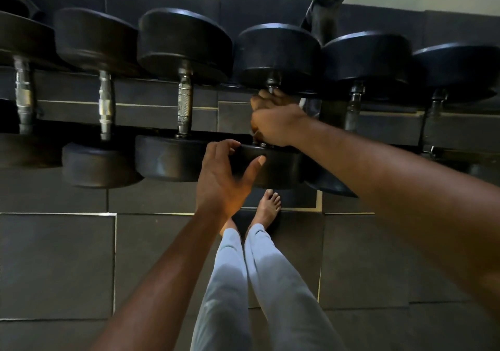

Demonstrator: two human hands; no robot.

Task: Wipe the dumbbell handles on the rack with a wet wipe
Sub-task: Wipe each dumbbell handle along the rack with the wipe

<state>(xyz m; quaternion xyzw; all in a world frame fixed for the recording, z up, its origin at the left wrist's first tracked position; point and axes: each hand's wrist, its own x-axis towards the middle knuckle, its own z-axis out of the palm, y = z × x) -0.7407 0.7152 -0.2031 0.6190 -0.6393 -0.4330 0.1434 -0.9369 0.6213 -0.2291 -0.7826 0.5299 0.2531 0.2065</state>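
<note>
- Dumbbell handles run front to back along the rack (130, 112), each between two black round heads; six dumbbells sit side by side across the view.
- Your right hand (276, 123) is wrapped around the handle of the fourth dumbbell (278, 52) from the left end of the rack, fingers curled over the bar so that only a short stub of metal shows above your knuckles, next to the far head.
- A wet wipe cannot be made out with certainty; only a faint pale sliver shows at the lower edge of that fist, too small to tell.
- Your left hand (224, 177) is spread on the near head (273, 166) of that same dumbbell, fingertips hooked over its top rim and thumb stretched across its front face; the fingers are fairly straight, resting rather than clenching.
- The third dumbbell's knurled handle (185, 104) stands bare just to the left of your hands, and two more bare handles lie further towards the rack's left end.
- Two dumbbells sit to the right of your right forearm, towards the rack's right end, their handles in shadow.
- Your bare feet (267, 207) stand on dark floor tiles (56, 264) below the rack's front edge, with pale trousers above them.
</note>
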